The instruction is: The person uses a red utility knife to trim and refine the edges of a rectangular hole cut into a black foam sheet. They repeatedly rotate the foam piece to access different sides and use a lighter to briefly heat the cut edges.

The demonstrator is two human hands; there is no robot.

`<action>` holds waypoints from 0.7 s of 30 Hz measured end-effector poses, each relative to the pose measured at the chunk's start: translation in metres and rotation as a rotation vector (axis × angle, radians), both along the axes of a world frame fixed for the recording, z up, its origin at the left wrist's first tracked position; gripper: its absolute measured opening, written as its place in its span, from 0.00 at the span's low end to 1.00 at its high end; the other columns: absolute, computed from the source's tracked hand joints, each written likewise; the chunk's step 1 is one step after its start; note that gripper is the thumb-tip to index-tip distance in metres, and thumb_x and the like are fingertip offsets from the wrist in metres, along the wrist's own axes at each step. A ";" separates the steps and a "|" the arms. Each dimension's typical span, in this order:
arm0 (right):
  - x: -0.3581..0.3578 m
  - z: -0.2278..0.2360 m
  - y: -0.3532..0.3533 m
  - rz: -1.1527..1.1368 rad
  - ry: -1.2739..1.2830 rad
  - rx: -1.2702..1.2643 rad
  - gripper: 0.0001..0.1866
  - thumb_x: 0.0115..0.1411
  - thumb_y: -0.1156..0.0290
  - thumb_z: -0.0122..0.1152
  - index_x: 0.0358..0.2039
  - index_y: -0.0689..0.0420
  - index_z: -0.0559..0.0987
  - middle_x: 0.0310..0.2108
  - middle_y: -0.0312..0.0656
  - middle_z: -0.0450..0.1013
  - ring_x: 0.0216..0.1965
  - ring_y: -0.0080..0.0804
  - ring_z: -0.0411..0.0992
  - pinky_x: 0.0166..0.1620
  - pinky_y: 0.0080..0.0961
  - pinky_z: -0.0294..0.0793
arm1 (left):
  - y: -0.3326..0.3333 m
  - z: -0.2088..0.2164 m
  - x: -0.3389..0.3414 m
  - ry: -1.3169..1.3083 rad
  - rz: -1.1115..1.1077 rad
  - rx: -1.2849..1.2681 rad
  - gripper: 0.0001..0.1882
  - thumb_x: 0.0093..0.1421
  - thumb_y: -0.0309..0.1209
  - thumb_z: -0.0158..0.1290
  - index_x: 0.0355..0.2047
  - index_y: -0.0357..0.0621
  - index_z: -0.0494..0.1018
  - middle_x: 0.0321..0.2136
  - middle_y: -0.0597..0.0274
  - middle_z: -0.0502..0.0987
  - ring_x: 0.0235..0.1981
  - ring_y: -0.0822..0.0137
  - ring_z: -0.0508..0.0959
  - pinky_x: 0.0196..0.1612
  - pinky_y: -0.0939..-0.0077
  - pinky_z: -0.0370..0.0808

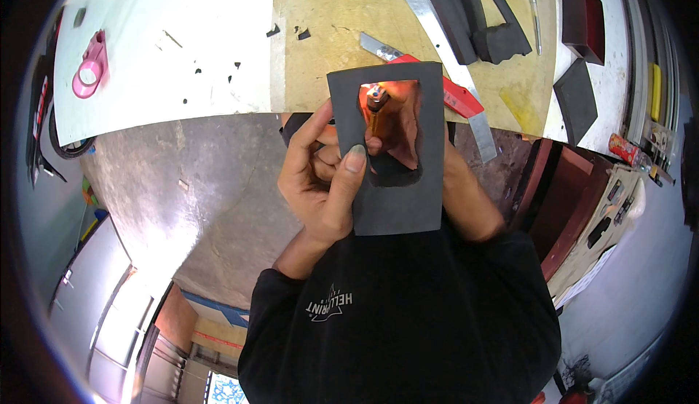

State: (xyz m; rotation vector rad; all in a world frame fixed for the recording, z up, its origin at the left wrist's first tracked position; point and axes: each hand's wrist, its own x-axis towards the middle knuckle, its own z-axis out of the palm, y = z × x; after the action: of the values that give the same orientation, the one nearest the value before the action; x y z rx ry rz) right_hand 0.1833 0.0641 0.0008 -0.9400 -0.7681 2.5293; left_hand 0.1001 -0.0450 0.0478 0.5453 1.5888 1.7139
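A dark grey foam sheet (pixel 398 211) with a rough-edged rectangular opening stands upright in front of my chest. My left hand (pixel 313 185) grips its left edge, thumb on the near face and fingers behind. Through the opening shows an orange lighter (pixel 373 121) with a metal top, lit by a bright orange glow. My right hand (pixel 404 124) is closed around it, mostly hidden behind the foam; its forearm comes in at the right. Partly covered by the foam's top right corner, a red utility knife (pixel 462 100) lies across a steel ruler (pixel 483 136) at the table's front edge.
The white table (pixel 160 105) carries a worn yellowish cutting board (pixel 320 4) with black foam scraps (pixel 303 34). Black foam pieces (pixel 502 42) and a pen (pixel 534 14) lie at the right, near a dark red block (pixel 582 22). A pink tape dispenser (pixel 91 69) sits far left.
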 end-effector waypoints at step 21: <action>0.009 0.003 0.017 0.125 0.163 0.137 0.30 0.65 0.44 0.39 0.29 0.61 0.74 0.21 0.37 0.68 0.21 0.20 0.64 0.25 0.15 0.62 | 0.001 -0.012 -0.001 -0.009 -0.037 0.204 0.26 0.59 0.20 0.51 0.57 0.25 0.59 0.32 0.56 0.76 0.26 0.80 0.73 0.29 0.91 0.66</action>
State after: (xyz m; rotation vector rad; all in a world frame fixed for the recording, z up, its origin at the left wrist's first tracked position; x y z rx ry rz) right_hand 0.1924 0.0813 0.0036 -0.6511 -0.9615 2.5806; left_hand 0.0992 -0.0444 0.0360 0.6621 1.3968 1.8593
